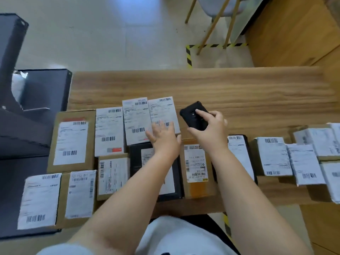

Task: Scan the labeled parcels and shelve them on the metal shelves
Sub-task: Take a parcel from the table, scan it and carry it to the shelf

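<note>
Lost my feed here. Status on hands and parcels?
Right hand grips black scanner. Left hand flat on white-labelled parcel. Parcels all on the wooden table, none shelved. Nothing in the way.

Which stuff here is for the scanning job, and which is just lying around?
For the job:
black scanner, held in the right hand
labeled parcels on the wooden table
left hand resting on one parcel

Just around:
chair legs
striped floor tape

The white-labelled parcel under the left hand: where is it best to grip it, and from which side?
Grip the parcel across its far, free end, coming from above. It lies flat, its neighbour crowds its left edge, and the left hand already rests on its near end.
</note>
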